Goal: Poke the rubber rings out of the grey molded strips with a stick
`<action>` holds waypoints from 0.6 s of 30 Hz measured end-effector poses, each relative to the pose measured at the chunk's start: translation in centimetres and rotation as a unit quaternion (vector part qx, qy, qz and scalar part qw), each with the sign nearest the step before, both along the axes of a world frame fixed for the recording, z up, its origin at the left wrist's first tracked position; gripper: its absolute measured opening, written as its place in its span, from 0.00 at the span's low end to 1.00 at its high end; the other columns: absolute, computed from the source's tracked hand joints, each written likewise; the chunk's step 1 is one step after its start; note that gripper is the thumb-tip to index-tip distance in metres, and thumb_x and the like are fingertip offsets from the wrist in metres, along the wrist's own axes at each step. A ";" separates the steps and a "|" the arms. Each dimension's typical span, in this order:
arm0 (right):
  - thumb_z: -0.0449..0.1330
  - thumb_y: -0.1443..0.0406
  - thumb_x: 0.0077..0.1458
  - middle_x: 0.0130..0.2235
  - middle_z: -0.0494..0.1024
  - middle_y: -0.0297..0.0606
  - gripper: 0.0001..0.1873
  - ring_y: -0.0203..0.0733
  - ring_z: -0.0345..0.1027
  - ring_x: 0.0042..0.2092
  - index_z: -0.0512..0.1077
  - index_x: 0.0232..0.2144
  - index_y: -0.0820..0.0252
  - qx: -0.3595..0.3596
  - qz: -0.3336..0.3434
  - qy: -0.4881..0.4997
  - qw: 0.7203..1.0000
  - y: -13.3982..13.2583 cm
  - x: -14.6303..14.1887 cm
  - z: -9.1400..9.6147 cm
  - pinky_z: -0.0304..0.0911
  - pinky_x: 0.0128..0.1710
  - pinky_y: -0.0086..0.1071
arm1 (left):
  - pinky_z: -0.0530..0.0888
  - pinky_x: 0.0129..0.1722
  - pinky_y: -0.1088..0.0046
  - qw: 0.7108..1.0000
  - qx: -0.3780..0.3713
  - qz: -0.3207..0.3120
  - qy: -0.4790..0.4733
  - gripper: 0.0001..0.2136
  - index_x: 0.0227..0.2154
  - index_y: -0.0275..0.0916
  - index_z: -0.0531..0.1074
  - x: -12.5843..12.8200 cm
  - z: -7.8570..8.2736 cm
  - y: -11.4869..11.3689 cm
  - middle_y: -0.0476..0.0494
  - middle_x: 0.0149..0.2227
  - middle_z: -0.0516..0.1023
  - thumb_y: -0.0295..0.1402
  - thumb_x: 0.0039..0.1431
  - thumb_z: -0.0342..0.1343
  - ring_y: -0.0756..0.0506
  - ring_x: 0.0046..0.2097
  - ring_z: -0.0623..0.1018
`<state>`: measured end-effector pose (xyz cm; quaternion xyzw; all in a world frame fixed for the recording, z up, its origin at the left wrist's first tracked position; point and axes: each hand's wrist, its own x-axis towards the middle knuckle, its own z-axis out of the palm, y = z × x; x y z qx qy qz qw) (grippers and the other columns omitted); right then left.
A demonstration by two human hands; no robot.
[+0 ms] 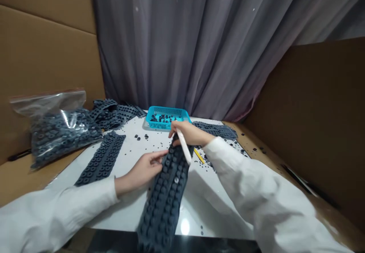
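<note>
Dark grey rubber fills the scene: a long moulded strip of rubber rings (167, 192) lies across the white worktop (128, 207) in front of a person in white sleeves, its near end hanging over the front edge. The left hand (144, 169) rests against the strip's left edge, fingers pinching it there. The right hand (189, 133) is closed around a slim white tool (184, 146), whose tip points down onto the far end of the strip. A yellow pencil-like stick (199, 156) lies just beside the right wrist. Behind the hands sits a turquoise basket (167, 117) holding loose dark rings, with more specks scattered about the worktop. Another ring strip (101, 158) lies flat to the left, near a clear plastic bag (57, 127) stuffed with the same parts. Cardboard walls and a grey curtain enclose the station.
</note>
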<state>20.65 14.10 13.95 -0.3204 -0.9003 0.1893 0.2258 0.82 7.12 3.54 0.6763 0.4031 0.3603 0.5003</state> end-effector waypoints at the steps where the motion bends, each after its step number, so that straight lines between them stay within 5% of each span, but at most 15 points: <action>1: 0.68 0.74 0.34 0.30 0.80 0.33 0.17 0.39 0.74 0.33 0.62 0.22 0.59 0.008 -0.005 -0.014 1.000 1.8 -1.0 -0.9 0.67 0.34 0.29 | 0.74 0.33 0.71 0.999 0.020 0.021 0.020 0.27 0.56 0.32 0.66 -0.1 -0.9 1.8 0.42 0.35 0.78 0.26 0.51 0.50 0.47 0.33 0.76; 3: 0.60 0.71 0.43 0.28 0.78 0.30 0.06 0.35 0.74 0.33 0.64 0.22 0.63 0.013 -0.017 -0.022 1.000 4.6 -2.9 -2.9 0.65 0.36 0.28 | 0.73 0.30 0.73 0.995 0.059 0.057 0.057 0.26 0.55 0.30 0.67 -0.5 -2.7 4.8 0.44 0.32 0.76 0.26 0.50 0.50 0.48 0.30 0.75; 4: 0.49 0.69 0.50 0.29 0.76 0.30 0.09 0.32 0.74 0.35 0.66 0.23 0.69 0.015 -0.023 -0.024 0.999 5.5 -3.8 -4.0 0.63 0.38 0.28 | 0.72 0.30 0.73 0.994 0.064 0.064 0.065 0.26 0.55 0.30 0.67 -0.8 -3.5 5.8 0.44 0.31 0.76 0.25 0.50 0.50 0.48 0.30 0.74; 5: 0.34 0.68 0.51 0.32 0.71 0.29 0.24 0.29 0.72 0.39 0.65 0.24 0.80 0.019 -0.032 -0.022 0.999 6.2 -4.5 -5.0 0.59 0.42 0.30 | 0.72 0.30 0.73 0.993 0.068 0.066 0.075 0.26 0.54 0.30 0.68 -1.1 -4.1 6.6 0.45 0.30 0.75 0.25 0.49 0.49 0.48 0.30 0.74; 7: 0.53 0.68 0.51 0.33 0.76 0.33 0.07 0.35 0.72 0.40 0.67 0.25 0.69 0.022 -0.050 -0.014 0.998 6.8 -5.5 -6.8 0.62 0.44 0.32 | 0.73 0.32 0.71 0.990 0.080 0.063 0.100 0.24 0.51 0.32 0.70 -1.7 -5.0 7.5 0.45 0.31 0.75 0.25 0.48 0.50 0.47 0.31 0.73; 10: 0.66 0.69 0.46 0.37 0.77 0.39 0.10 0.43 0.69 0.43 0.66 0.29 0.60 0.029 -0.075 0.009 0.997 6.1 -5.5 -8.1 0.63 0.47 0.38 | 0.73 0.43 0.63 0.985 0.100 0.049 0.134 0.20 0.46 0.34 0.73 -2.4 -5.1 7.6 0.39 0.42 0.74 0.25 0.46 0.52 0.41 0.42 0.75; 14: 0.45 0.62 0.65 0.33 0.75 0.36 0.10 0.40 0.69 0.37 0.62 0.44 0.59 -0.014 -0.103 0.098 0.990 1.3 -3.0 -8.2 0.64 0.42 0.36 | 0.56 0.62 0.52 0.974 0.129 0.063 0.173 0.25 0.51 0.35 0.70 -3.3 -2.4 5.1 0.33 0.61 0.58 0.27 0.46 0.57 0.32 0.64 0.55; 16: 0.43 0.62 0.66 0.35 0.73 0.37 0.13 0.40 0.68 0.37 0.59 0.48 0.59 -0.021 -0.114 0.112 0.987 -2.9 -1.4 -8.0 0.64 0.40 0.35 | 0.59 0.60 0.51 0.949 0.202 -0.015 0.241 0.19 0.49 0.36 0.71 -3.7 -0.5 2.1 0.33 0.58 0.63 0.31 0.52 0.56 0.34 0.61 0.60; 18: 0.45 0.60 0.65 0.33 0.72 0.37 0.11 0.39 0.66 0.33 0.63 0.41 0.58 -0.052 -0.149 0.128 0.979 -7.5 -0.1 -8.2 0.63 0.34 0.32 | 0.68 0.55 0.56 0.923 0.247 -0.127 0.265 0.12 0.43 0.41 0.74 -3.8 0.8 -1.9 0.38 0.49 0.72 0.32 0.56 0.54 0.39 0.53 0.70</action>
